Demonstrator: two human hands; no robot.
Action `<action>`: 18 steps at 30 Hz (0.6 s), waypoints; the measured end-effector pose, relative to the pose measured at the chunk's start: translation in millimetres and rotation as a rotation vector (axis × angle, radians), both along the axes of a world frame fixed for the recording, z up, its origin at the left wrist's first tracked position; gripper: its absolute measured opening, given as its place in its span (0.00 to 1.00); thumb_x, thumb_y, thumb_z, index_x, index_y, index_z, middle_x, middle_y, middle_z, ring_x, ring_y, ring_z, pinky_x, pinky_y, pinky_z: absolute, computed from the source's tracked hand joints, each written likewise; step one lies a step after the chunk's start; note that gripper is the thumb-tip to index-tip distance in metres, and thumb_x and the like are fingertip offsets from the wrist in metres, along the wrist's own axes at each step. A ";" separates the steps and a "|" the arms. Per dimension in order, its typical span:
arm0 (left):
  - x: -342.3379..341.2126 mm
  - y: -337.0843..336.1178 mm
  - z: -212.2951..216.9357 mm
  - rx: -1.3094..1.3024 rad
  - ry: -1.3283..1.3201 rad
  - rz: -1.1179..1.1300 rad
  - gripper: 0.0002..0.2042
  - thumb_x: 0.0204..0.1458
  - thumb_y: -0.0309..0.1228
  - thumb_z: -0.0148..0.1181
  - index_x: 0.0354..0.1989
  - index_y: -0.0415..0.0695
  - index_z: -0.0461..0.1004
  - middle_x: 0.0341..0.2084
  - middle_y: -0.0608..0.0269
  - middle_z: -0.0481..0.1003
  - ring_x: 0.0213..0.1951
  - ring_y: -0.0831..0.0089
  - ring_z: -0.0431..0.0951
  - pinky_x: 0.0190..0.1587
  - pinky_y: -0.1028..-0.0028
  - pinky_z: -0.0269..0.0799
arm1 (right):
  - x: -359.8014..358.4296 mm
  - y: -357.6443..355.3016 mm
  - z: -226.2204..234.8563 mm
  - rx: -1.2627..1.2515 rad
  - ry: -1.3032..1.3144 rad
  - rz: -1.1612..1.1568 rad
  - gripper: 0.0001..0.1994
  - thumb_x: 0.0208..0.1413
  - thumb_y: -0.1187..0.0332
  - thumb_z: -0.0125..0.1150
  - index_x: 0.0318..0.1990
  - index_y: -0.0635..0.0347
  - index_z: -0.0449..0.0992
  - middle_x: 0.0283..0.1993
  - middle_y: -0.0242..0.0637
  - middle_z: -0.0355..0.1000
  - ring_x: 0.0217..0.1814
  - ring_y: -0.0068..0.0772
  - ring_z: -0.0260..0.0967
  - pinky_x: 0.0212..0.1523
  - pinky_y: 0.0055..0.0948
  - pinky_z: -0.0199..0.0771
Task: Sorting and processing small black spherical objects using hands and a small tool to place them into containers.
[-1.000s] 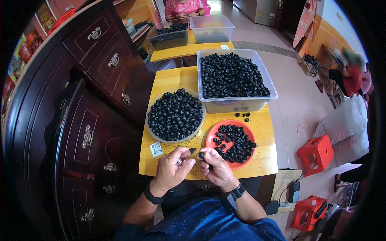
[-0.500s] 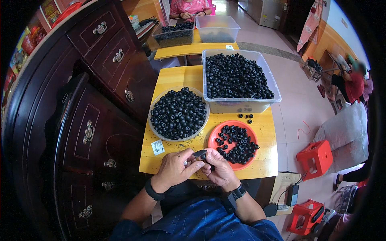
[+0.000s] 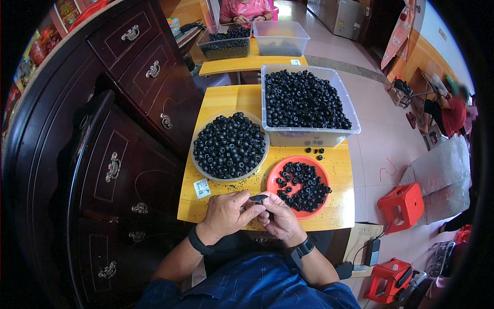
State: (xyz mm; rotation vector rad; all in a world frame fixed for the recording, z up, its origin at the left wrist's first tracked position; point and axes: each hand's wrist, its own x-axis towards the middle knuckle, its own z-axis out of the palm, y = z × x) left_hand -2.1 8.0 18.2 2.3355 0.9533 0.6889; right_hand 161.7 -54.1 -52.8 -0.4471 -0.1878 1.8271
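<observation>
Over the near edge of the yellow table, my left hand [image 3: 225, 214] and my right hand [image 3: 283, 219] meet with fingers closed. Between their fingertips is a small dark piece [image 3: 258, 198], largely covered, so its exact kind does not show. Just beyond my right hand lies a red plate [image 3: 274, 175] with a scattering of small black round parts [image 3: 307, 193], hollow on one side. A round clear tub [image 3: 194, 157] heaped with similar black parts [image 3: 229, 144] stands ahead of my left hand.
A large clear bin [image 3: 309, 137] full of black parts occupies the table's far right. Several loose parts [image 3: 315, 151] lie before it. Dark drawers [image 3: 121, 159] flank the left; red stools [image 3: 401, 206] stand on the right. Across a second table [image 3: 231, 66], a person in pink [image 3: 246, 9] works.
The dark piece between my fingertips has tilted to lie flatter, and my fingers have shifted slightly around it. The tubs and plate stay where they were.
</observation>
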 end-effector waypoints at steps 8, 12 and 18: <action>-1.0 -0.1 -5.0 0.084 0.073 0.022 0.19 0.55 0.46 0.64 0.26 0.43 0.72 0.18 0.56 0.76 0.22 0.56 0.79 0.23 0.61 0.70 | -4.5 -1.0 -4.2 -0.014 -0.030 -0.035 0.06 0.65 0.68 0.58 0.45 0.57 0.75 0.33 0.25 0.71 0.27 0.14 0.64 0.26 0.13 0.65; -0.8 -1.3 -6.3 0.094 0.136 -0.014 0.18 0.55 0.45 0.64 0.25 0.42 0.72 0.18 0.56 0.76 0.21 0.57 0.79 0.23 0.63 0.70 | -4.3 -1.5 -9.0 -0.027 0.043 -0.028 0.07 0.64 0.69 0.57 0.46 0.58 0.75 0.34 0.26 0.70 0.29 0.15 0.64 0.27 0.13 0.65; -3.4 -1.1 -2.6 -0.137 -0.168 -0.009 0.14 0.52 0.37 0.69 0.27 0.41 0.73 0.16 0.61 0.73 0.18 0.72 0.74 0.22 0.72 0.67 | -5.0 -0.5 -7.5 0.035 0.128 0.024 0.08 0.65 0.68 0.57 0.48 0.57 0.75 0.34 0.26 0.70 0.30 0.15 0.64 0.28 0.15 0.66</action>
